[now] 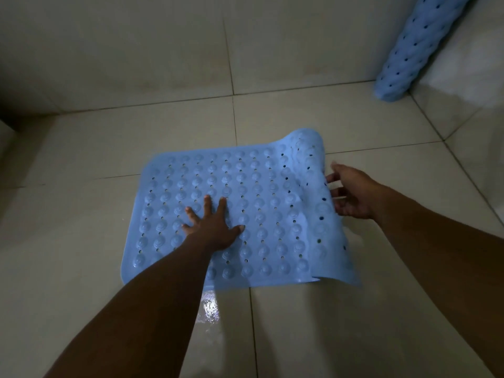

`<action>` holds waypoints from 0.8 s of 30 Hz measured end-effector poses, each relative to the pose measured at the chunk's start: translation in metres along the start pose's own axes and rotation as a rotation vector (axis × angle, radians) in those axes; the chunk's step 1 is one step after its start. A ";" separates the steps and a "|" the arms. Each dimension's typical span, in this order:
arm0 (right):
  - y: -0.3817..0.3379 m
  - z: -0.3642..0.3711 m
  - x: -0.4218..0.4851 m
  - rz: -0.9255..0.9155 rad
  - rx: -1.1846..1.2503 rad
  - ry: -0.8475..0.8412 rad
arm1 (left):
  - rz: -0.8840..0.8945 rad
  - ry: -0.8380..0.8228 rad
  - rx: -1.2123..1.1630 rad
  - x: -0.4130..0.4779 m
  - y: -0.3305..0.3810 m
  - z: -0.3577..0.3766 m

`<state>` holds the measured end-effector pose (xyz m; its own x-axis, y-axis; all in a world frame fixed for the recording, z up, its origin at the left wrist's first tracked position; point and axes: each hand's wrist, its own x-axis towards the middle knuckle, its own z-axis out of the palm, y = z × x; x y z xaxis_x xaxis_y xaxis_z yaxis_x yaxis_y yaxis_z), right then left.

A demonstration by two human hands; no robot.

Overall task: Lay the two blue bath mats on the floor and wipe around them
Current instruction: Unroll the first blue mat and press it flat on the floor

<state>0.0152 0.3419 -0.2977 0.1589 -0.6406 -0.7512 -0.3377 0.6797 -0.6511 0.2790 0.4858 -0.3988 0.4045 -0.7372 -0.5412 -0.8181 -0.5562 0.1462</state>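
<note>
- The floor (81,241) is large pale tiles with thin dark grout lines, and the room is dim.
- A tiled wall (136,50) of the same pale colour rises at the far side, and another closes in on the right.
- One blue bath mat (259,200) lies in the middle of the floor, studded with round bumps and small holes. Most of it sits flat on the tiles, but its right-hand end curls up off the floor in a rounded hump.
- The second blue mat (417,47) is rolled into a tube and stands tilted in the far right corner, its lower end on the floor and the roll leaning into the corner.
- The left hand (212,227) presses flat on the left half of the spread mat, palm down, fingers straight and fanned wide apart.
- The right hand (351,195) is at the raised right edge of that mat, fingers loosely spread and reaching to the edge. From here I cannot tell whether they grip it or only touch it.
- A small wet sheen (210,306) glints on the tile just beside the mat's near edge.
</note>
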 end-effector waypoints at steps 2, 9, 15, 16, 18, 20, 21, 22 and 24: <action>0.007 0.002 0.004 0.013 -0.026 0.004 | -0.018 -0.008 0.008 0.002 0.000 0.001; 0.015 0.006 0.014 -0.021 -0.107 -0.032 | -0.007 0.000 0.007 -0.001 0.000 -0.002; -0.004 -0.007 0.035 -0.198 -0.181 0.264 | 0.028 0.054 0.062 -0.002 0.001 0.000; -0.008 -0.012 0.039 -0.215 -0.264 0.337 | 0.056 0.083 0.076 -0.003 0.000 0.002; -0.016 -0.021 0.037 -0.268 -0.485 0.479 | 0.138 0.139 0.100 -0.002 -0.002 0.005; -0.018 -0.032 0.035 -0.377 -0.749 0.658 | 0.210 0.162 0.106 0.000 -0.002 0.007; -0.017 -0.037 0.033 -0.447 -0.881 0.773 | 0.222 0.151 0.105 0.001 -0.001 0.007; -0.015 -0.040 0.034 -0.514 -1.010 0.868 | 0.218 0.126 0.108 0.003 -0.001 0.007; -0.007 -0.038 0.039 -0.573 -1.204 0.920 | 0.192 0.080 0.132 0.005 -0.001 0.008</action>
<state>-0.0117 0.2991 -0.3184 0.0826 -0.9851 0.1512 -0.9961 -0.0863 -0.0180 0.2791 0.4854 -0.4080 0.2633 -0.8552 -0.4464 -0.9273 -0.3519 0.1273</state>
